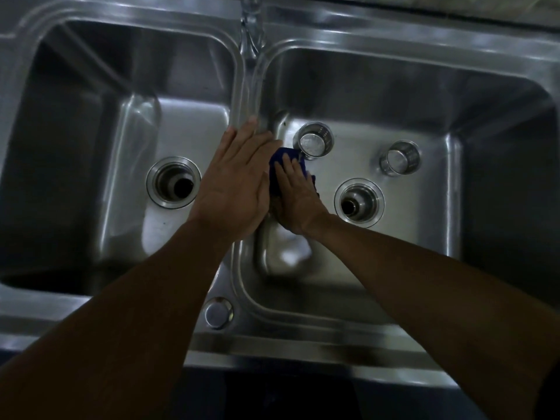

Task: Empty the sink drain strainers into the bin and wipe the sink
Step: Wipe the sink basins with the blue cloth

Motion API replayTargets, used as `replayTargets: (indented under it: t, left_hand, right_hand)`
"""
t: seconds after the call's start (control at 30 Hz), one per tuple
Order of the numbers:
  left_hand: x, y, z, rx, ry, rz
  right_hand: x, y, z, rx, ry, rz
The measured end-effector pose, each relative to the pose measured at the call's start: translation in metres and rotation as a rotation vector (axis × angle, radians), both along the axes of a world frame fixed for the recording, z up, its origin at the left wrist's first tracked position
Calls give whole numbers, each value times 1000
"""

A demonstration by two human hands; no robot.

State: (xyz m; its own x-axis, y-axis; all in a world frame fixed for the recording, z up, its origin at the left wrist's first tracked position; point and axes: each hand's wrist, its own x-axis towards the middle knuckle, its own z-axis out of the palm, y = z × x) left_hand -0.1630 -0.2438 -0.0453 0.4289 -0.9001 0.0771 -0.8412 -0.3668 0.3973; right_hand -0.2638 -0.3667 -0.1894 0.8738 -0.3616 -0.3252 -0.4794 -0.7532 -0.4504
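A steel double sink fills the view. Two steel strainer baskets lie on the right basin's floor, one near the divider, the other further right. Both drain holes stand without strainers: the left drain and the right drain. My right hand presses a dark blue cloth flat against the right basin's left wall and floor, fingers straight, beside the nearer strainer. My left hand lies flat with straight fingers on the divider between the basins.
A stream of water runs down from the top onto the divider area. A round steel cap sits on the sink's front ledge. The counter's dark front edge runs along the bottom.
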Motion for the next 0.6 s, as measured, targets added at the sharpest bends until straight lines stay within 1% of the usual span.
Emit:
replayTargets:
  t: [0.1,0.17,0.3,0.33,0.4,0.47,0.53,0.6]
  left_hand:
    - [0,0,0,-3,-13,-7]
    - [-1,0,0,-9,-3,-15]
    - [-2,0,1,-45,5,-14]
    - [-2,1,2,-56,0,-14]
    - [-3,0,2,-68,-2,-13]
    - [-2,0,1,-68,0,-12]
    - [-1,1,1,-75,6,-15]
    - [0,1,0,-77,10,-16]
  right_hand:
    - [-9,1,2,9,-64,57]
    - [-28,2,3,38,-100,179]
    - [-108,-9,5,116,-61,710]
    - [-130,-21,6,122,-56,791]
    - [-163,-48,9,79,-73,839]
    - [-175,-69,12,12,-84,863]
    - [-164,-72,12,-2,-61,861]
    - [-137,-56,12,-19,-4,772]
